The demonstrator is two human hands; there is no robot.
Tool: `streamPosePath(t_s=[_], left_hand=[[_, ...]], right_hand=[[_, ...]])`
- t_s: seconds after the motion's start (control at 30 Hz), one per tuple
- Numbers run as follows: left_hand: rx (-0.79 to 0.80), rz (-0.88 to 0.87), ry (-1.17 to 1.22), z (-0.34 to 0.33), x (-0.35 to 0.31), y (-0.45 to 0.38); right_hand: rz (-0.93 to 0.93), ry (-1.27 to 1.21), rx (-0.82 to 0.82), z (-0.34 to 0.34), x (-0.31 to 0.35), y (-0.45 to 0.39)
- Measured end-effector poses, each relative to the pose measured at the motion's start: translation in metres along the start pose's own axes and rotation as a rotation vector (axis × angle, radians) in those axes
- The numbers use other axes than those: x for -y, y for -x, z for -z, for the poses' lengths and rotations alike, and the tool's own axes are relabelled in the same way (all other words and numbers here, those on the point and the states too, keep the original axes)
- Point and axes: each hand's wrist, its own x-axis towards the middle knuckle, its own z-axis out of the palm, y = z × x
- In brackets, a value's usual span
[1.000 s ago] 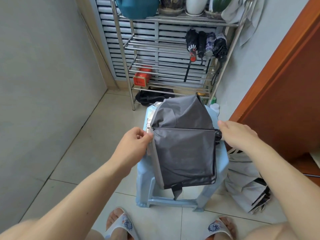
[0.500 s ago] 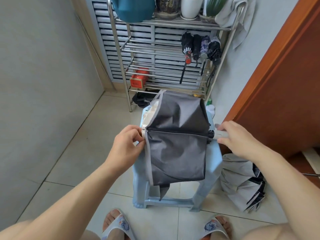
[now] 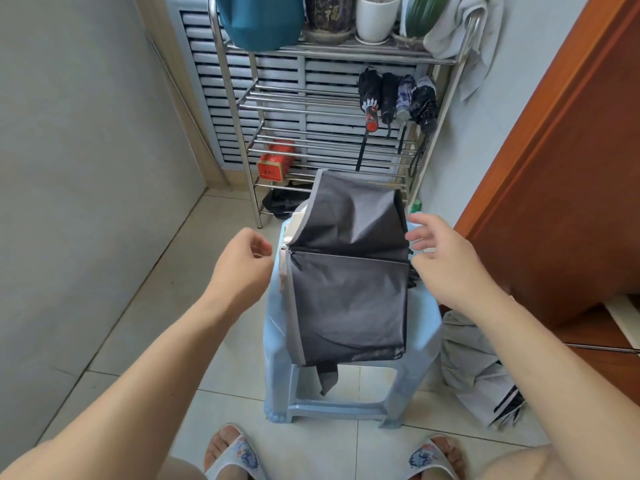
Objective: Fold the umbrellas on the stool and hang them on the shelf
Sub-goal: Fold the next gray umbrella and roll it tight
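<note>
From the head camera, a dark grey umbrella lies half collapsed across the seat of a pale blue plastic stool, its fabric flattened into panels with a rib running crosswise between the two hands and a strap dangling off the near edge.

The left hand hovers just beside the umbrella's left edge, apart from it; its fingers are loosely curled and hold nothing. The right hand is at the umbrella's right edge, fingers spread and relaxed, their tips close to the fabric; whether they touch it cannot be told. The umbrella sits between the two sets of fingers, and its far panel rises beyond them toward the shelf.

Beyond the fingers stands a metal shelf against a louvred panel. Four folded umbrellas hang side by side from a rail on its right side, beyond the right fingers. A red tin rests on a lower rail, beyond the left fingers. On the floor, below and to the right of the right hand, a light grey umbrella lies crumpled beside the stool. Slippered feet stand nearest the camera.
</note>
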Motion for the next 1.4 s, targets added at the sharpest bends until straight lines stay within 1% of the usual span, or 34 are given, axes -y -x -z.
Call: streamPosePath(t_s=[0.1,0.2,0.3,0.37,0.47,0.7,0.8,0.9,1.03,1.2,1.3,1.4], left_hand=[[-0.003,-0.034,0.087,-0.006,-0.017,-0.005],[-0.008,-0.043,0.121,-0.013,-0.021,-0.013],[-0.035,-0.042,0.116,-0.018,-0.022,-0.019],[-0.034,-0.028,0.104,-0.019,-0.022,-0.022],[-0.016,-0.018,0.093,-0.018,-0.022,-0.022],[0.035,-0.026,0.122,-0.014,-0.012,-0.015],[0.031,-0.043,0.117,-0.013,-0.009,-0.010],[-0.009,-0.090,0.147,-0.011,-0.010,-0.006],[0.002,-0.118,0.203,-0.011,-0.012,-0.003],[-0.026,-0.090,0.240,-0.014,-0.011,-0.005],[-0.030,-0.072,0.221,-0.014,-0.011,-0.006],[-0.071,-0.055,0.200,-0.016,-0.012,-0.007]], right_hand=[[-0.021,-0.062,0.031,-0.005,0.002,-0.010],[-0.049,-0.060,-0.027,-0.013,0.002,-0.020],[-0.158,-0.052,-0.048,-0.016,-0.001,-0.027],[-0.188,-0.085,-0.057,-0.017,-0.002,-0.029],[-0.192,-0.116,-0.065,-0.014,0.000,-0.031],[-0.230,-0.175,0.005,-0.009,-0.004,-0.023],[-0.227,-0.117,-0.017,-0.006,-0.004,-0.017],[-0.198,-0.077,-0.068,-0.007,-0.001,-0.014],[-0.170,-0.119,-0.096,-0.011,0.005,-0.016],[-0.173,-0.239,-0.030,-0.012,0.012,-0.015],[-0.183,-0.232,0.001,-0.008,0.017,-0.016],[-0.189,-0.257,0.023,-0.006,0.019,-0.019]])
